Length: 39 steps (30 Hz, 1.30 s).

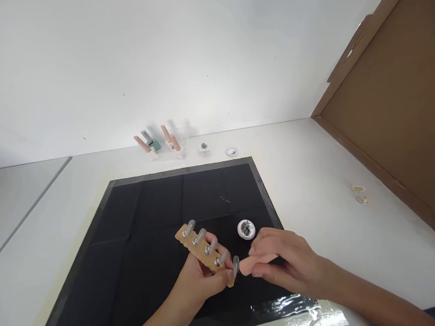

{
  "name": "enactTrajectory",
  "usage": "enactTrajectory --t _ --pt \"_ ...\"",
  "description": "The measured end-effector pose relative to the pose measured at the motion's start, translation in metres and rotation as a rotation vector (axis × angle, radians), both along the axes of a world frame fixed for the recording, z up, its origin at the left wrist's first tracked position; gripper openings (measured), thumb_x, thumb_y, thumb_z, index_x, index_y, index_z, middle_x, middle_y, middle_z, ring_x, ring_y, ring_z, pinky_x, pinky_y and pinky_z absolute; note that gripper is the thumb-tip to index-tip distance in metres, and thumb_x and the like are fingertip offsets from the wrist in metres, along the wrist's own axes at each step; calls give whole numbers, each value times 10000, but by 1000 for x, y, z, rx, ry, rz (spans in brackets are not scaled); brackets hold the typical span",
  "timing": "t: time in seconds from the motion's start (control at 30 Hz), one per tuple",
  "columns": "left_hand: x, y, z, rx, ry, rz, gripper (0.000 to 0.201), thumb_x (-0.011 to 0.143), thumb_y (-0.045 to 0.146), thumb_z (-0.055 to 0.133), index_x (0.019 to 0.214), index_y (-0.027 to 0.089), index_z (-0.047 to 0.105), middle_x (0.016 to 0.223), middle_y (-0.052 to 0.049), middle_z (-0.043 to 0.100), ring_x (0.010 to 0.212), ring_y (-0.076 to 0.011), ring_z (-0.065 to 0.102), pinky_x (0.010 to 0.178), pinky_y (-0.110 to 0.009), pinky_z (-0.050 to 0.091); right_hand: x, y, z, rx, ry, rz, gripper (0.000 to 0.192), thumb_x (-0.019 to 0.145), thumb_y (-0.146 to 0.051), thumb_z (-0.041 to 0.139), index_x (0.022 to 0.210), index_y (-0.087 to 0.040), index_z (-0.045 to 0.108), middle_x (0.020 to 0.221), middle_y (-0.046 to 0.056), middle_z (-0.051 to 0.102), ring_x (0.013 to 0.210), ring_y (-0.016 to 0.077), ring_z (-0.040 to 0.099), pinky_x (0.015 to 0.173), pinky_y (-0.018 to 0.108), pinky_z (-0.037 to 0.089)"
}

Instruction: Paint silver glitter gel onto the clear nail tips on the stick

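My left hand (205,280) grips a tan strip (202,249) that carries a row of several greyish, translucent false nail tips (199,236) on small silvery mounts. The nearest nail tip (236,265) stands at the strip's lower right end, by my left thumb. My right hand (286,256) is closed around a pink stick-like tool (257,263). Its blunt, rounded end is close to that nearest nail tip; whether they touch I cannot tell. Just beyond my right fingers, a small round white pot (246,229) holds dark and silvery flakes.
A black mat (153,263) is taped onto the white table (313,177). Along the back are pink-capped bottles (172,142), a green-grey bottle (151,142), a small white jar (204,150) and a round lid (231,152). Brown cardboard (392,100) stands at right, near two small discs (361,200).
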<state>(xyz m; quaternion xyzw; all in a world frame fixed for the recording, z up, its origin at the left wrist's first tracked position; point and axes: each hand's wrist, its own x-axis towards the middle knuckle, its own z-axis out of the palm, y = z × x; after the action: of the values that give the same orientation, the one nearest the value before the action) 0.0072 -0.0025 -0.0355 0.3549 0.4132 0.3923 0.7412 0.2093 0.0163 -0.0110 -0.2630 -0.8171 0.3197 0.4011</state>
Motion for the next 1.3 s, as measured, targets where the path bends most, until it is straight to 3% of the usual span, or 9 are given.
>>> enactTrajectory --t 0.33,0.43,0.53,0.67,0.87,1.07,1.2,1.3 --pt "3 -3 -5 41 -67 -1 447 662 147 756 828 228 348 677 89 600 562 -64 519 549 -211 409 -4 4 2 322 -96 -65 56 919 -135 512 973 -147 517 746 49 654 637 137 558 609 258 519" --pt "2 -3 -9 70 -74 -20 432 676 142 742 824 230 346 686 83 598 555 -66 512 540 -215 413 -2 3 -1 291 -77 -107 83 902 -132 537 980 -156 522 738 44 648 640 139 555 580 252 507" --pt "1 -3 -12 86 -40 -22 423 683 114 721 824 235 340 698 83 592 557 -68 515 544 -217 419 1 1 -1 110 47 -136 86 917 -185 524 1001 -188 508 724 18 639 623 124 539 544 227 479" --pt "-1 -3 -12 98 41 -24 414 688 61 677 816 238 326 712 86 586 589 -68 522 577 -212 426 2 0 3 -32 90 -38 67 941 -250 490 989 -204 500 728 4 649 598 105 541 541 212 467" --pt "2 -3 -4 131 132 -56 393 666 -5 617 801 236 337 704 95 548 619 -69 525 613 -212 430 -3 2 4 171 -77 20 45 948 -196 470 926 -181 506 728 16 641 604 116 527 558 230 471" --pt "3 -3 0 183 193 -59 373 656 -8 605 798 234 359 701 91 519 603 -71 493 601 -218 425 -5 2 4 386 -171 -39 69 944 -169 464 975 -142 518 712 32 654 623 129 596 603 255 523" --pt "2 -2 -2 188 178 -77 373 671 7 624 797 233 356 687 91 522 598 -72 502 616 -226 424 -5 3 1 409 -179 -57 78 932 -139 478 992 -129 526 725 50 668 632 144 602 616 274 530" --pt "0 -2 -6 152 114 -93 377 694 52 664 802 235 353 715 78 528 623 -83 518 633 -243 435 -3 5 0 322 -127 -116 82 916 -133 507 992 -153 531 736 40 660 630 142 580 580 261 513"
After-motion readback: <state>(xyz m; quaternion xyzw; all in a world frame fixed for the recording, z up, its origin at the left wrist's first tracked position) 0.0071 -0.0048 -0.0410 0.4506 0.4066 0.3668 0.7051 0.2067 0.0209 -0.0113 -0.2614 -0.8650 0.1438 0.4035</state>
